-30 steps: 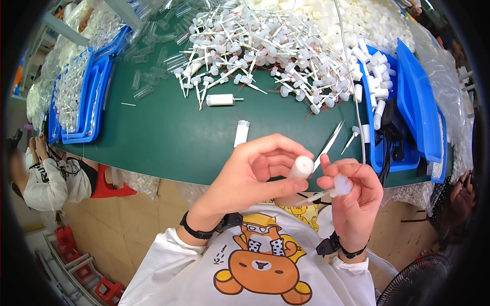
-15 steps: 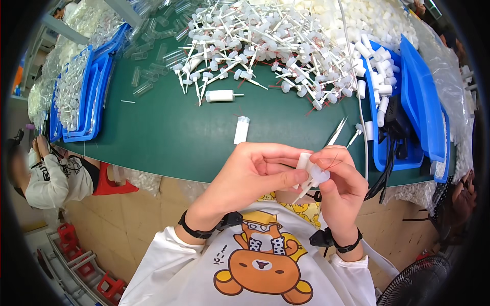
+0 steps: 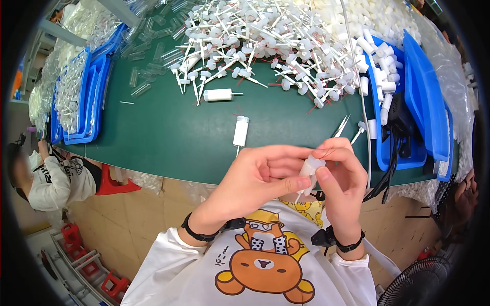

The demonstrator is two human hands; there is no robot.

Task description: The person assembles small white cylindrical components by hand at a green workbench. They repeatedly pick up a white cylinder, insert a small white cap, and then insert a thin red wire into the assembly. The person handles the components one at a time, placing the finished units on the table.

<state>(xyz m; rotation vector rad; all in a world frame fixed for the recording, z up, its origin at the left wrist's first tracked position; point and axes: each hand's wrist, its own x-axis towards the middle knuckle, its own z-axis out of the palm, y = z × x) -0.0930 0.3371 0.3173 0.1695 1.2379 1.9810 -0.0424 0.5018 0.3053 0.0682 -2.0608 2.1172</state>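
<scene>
Above my lap at the table's near edge, my left hand (image 3: 258, 176) is closed round a small white cylinder (image 3: 308, 174), its thumb lying along the side. My right hand (image 3: 341, 178) pinches the translucent cap (image 3: 316, 161) at the cylinder's upper end, with thin red wire (image 3: 331, 152) by the fingertips. A thin white stem sticks out below the cylinder. Whether the cap is fully seated is hidden by the fingers. Beyond my left hand lies a white cylinder with cap and stem (image 3: 241, 131); a similar capped cylinder (image 3: 218, 95) lies farther off.
A large pile of capped stems with red wires (image 3: 260, 46) covers the far table. Tweezers (image 3: 342, 126) and a single capped stem (image 3: 360, 128) lie right of centre. Blue bins (image 3: 426, 102) with white cylinders stand right; blue trays (image 3: 95, 109) and clear tubes (image 3: 145, 76) lie left.
The cap and cylinder, angled and partly apart before, are now lined up in my hands. My right thumb has moved up against the cap. My left hand has shifted slightly, baring the table piece's stem.
</scene>
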